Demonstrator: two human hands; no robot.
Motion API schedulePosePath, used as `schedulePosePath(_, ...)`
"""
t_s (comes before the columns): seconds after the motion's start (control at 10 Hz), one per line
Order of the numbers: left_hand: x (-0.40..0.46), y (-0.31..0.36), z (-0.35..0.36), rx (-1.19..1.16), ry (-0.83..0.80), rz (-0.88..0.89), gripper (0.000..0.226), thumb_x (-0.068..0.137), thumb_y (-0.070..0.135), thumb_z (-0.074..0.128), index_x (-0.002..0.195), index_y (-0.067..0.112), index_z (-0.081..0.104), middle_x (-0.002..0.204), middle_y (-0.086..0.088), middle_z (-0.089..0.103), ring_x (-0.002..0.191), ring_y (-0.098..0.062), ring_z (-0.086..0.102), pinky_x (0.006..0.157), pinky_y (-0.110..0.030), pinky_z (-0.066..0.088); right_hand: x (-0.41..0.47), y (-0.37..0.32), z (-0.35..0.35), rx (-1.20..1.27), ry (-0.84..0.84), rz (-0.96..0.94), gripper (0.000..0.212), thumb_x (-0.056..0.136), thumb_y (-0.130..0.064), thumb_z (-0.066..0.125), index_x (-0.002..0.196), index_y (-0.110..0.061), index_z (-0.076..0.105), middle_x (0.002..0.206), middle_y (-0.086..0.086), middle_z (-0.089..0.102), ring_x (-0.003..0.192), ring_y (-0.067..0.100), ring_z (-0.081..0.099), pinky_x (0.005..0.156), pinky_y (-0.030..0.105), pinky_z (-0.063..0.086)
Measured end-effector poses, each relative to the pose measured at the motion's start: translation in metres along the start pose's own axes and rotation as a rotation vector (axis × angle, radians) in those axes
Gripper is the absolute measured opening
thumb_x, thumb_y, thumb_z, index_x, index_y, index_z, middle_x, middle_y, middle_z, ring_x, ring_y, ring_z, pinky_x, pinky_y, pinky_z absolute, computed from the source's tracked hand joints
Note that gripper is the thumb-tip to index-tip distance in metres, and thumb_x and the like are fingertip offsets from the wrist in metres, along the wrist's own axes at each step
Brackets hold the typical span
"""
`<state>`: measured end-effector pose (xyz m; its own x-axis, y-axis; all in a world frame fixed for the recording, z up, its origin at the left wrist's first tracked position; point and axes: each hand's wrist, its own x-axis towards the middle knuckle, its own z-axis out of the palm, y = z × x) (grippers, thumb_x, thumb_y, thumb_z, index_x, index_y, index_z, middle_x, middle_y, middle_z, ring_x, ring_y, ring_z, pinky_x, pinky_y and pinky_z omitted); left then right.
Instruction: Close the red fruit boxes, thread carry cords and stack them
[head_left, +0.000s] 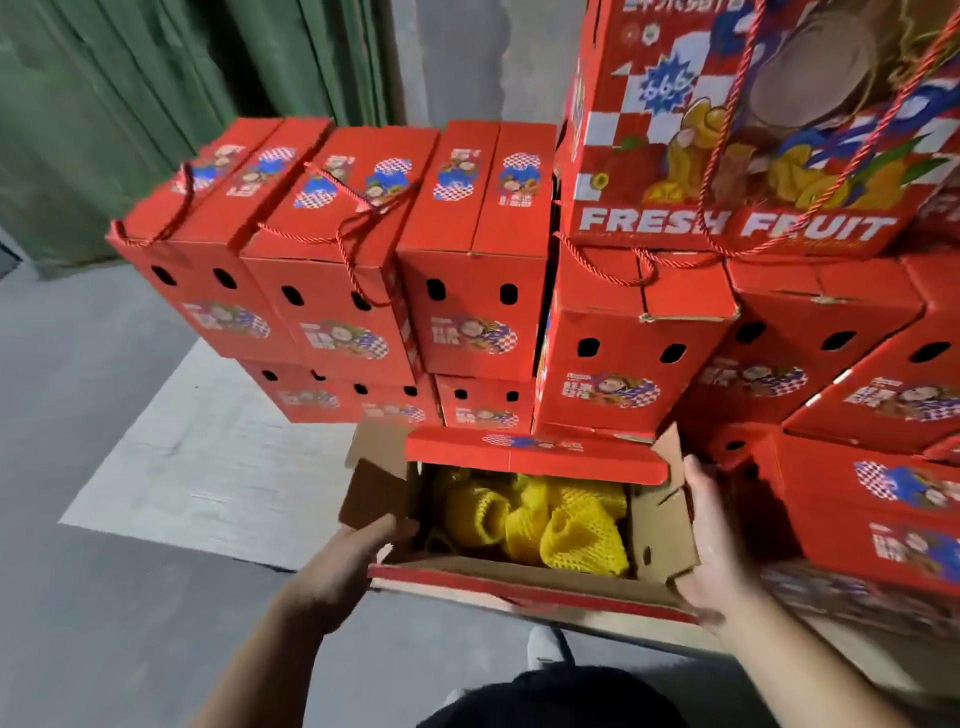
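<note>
Box (524, 525) lower centre, flaps open, yellow netted fruit (540, 525) inside. Left hand (358, 551) curls over left wall; right hand (711, 540) lies flat, fingers straight, on right flap. Cardboard stiff, likely heavy when full: lift from the base, fold flaps by their edges

Just one head-worn wide-angle cam here, looking forward and steeply down, close over the open box (519, 519), with stacked boxes (467, 291) filling the frame beyond.
</note>
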<state>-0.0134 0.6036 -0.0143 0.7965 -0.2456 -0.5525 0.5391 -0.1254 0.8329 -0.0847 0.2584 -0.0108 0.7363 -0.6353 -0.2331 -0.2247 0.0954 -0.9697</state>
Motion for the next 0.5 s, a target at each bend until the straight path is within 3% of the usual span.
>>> schedulePosePath(0.1, 0.021, -0.001, -0.004, 0.218, 0.161, 0.046, 0.016, 0.098, 0.025, 0.070, 0.086, 0.016, 0.077, 0.084, -0.003, 0.072, 0.080, -0.025, 0.065, 0.074, -0.034, 0.050, -0.004, -0.037, 0.018, -0.392, -0.250, -0.479, 0.027, 0.095, -0.042, 0.052, 0.094, -0.018, 0.065, 0.103, 0.004, 0.061, 0.102, 0.021, 0.057, 0.093, 0.040, 0.042)
schedulePosePath(0.2, 0.026, 0.001, 0.006, 0.284, 0.134, 0.111, 0.006, 0.099, 0.019, 0.071, 0.100, 0.013, 0.070, 0.091, -0.003, 0.066, 0.093, -0.032, 0.066, 0.076, -0.029, 0.051, -0.007, -0.046, 0.022, -1.016, -0.451, -1.032, 0.026, 0.096, -0.047, 0.053, 0.087, -0.028, 0.070, 0.099, -0.015, 0.060, 0.100, 0.014, 0.052, 0.089, 0.036, 0.038)
schedulePosePath(0.3, 0.026, -0.010, 0.004, -0.017, 0.300, -0.082, 0.017, 0.102, 0.020, 0.066, 0.087, 0.014, 0.067, 0.075, 0.003, 0.071, 0.072, -0.015, 0.070, 0.054, -0.021, 0.055, -0.017, -0.047, 0.056, -1.373, -0.786, -0.629, 0.053, 0.093, -0.068, 0.037, 0.133, -0.040, 0.059, 0.134, -0.023, 0.056, 0.127, 0.010, 0.050, 0.105, 0.041, 0.044)
schedulePosePath(0.4, 0.024, -0.020, -0.004, 0.175, 0.183, 0.054, 0.016, 0.106, 0.021, 0.061, 0.107, 0.008, 0.069, 0.088, 0.010, 0.073, 0.083, -0.012, 0.073, 0.060, -0.015, 0.055, -0.005, -0.034, 0.080, -1.366, -0.695, -0.556, 0.074, 0.099, -0.057, 0.045, 0.162, -0.037, 0.011, 0.165, -0.017, 0.015, 0.153, 0.013, 0.016, 0.121, 0.045, 0.029)
schedulePosePath(0.5, 0.028, -0.018, -0.014, 0.394, -0.094, 0.571, 0.053, 0.105, 0.001, 0.048, 0.156, 0.003, 0.036, 0.152, 0.002, 0.054, 0.144, -0.015, 0.048, 0.113, -0.026, 0.045, 0.004, -0.013, 0.090, -1.402, -0.450, -0.603, 0.092, 0.096, -0.058, 0.050, 0.161, -0.038, -0.011, 0.160, -0.009, 0.018, 0.152, 0.022, 0.012, 0.117, 0.048, 0.022)
